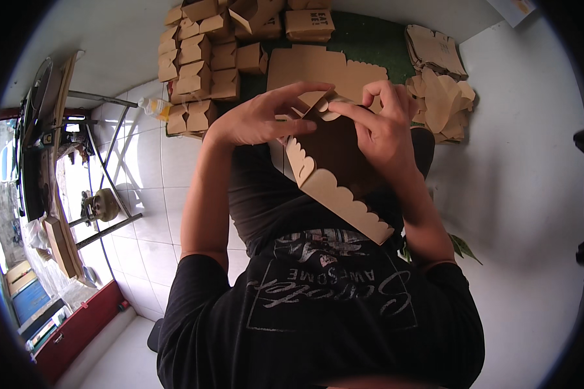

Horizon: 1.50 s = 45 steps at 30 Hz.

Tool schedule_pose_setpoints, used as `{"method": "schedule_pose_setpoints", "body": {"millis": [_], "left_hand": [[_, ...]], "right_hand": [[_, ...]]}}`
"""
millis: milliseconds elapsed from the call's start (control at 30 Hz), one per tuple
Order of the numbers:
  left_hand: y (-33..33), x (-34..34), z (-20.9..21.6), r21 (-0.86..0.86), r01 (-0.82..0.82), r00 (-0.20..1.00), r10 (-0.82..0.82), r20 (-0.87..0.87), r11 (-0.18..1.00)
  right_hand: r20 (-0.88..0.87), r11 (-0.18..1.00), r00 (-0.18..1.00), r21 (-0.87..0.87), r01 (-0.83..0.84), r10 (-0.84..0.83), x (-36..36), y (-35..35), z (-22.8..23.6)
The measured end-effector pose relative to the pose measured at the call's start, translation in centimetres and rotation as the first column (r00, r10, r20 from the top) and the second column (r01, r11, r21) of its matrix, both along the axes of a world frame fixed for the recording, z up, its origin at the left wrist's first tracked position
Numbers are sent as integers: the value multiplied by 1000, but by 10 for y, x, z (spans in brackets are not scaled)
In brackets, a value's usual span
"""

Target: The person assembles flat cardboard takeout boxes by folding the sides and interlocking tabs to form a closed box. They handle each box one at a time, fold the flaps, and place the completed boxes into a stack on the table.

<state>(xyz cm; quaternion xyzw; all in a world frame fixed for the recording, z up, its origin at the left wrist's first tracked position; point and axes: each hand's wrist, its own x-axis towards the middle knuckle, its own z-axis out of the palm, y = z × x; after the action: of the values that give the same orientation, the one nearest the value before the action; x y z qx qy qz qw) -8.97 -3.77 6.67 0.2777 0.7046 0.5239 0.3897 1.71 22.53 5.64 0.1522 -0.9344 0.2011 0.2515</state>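
A partly folded brown cardboard box [340, 149] with scalloped flaps rests over my lap, its dark inside facing up. One long scalloped flap [344, 204] sticks out along its near left side. My left hand [259, 117] grips the far left corner, thumb and fingers on either side of the cardboard. Beside it, the index finger of my right hand [388, 126] presses on a small rounded tab [326, 107] at that corner, its other fingers curled. Just beyond my hands lies a flat, unfolded cardboard blank [305, 68].
Folded brown boxes [194, 78] are stacked at the far left on a green mat [363, 32]. Flat cardboard pieces [441, 104] pile up at the right by a white wall [519, 162]. A bottle with yellow liquid [154, 107] and a metal-framed rack [110, 129] stand left.
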Motion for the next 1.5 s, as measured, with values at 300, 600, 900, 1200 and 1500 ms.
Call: {"method": "schedule_pose_setpoints", "body": {"millis": [300,600,900,1200,1500], "left_hand": [[19,30,-5,91,-193,976,201,-84,977],[41,50,-32,220,-432,875,466,-135,875],[56,69,-32,185,-502,769,534,-352,845],[54,80,-24,122,-570,718,565,-406,812],[47,77,-22,185,-462,759,494,-423,868]], "right_hand": [[-60,963,986,-230,141,-159,-1,5,1],[366,842,929,-485,236,-50,20,12,37],[548,534,746,-787,308,377,-15,21,18],[470,639,812,-752,164,345,-19,21,10],[452,734,832,-674,83,320,-21,27,18]]}}
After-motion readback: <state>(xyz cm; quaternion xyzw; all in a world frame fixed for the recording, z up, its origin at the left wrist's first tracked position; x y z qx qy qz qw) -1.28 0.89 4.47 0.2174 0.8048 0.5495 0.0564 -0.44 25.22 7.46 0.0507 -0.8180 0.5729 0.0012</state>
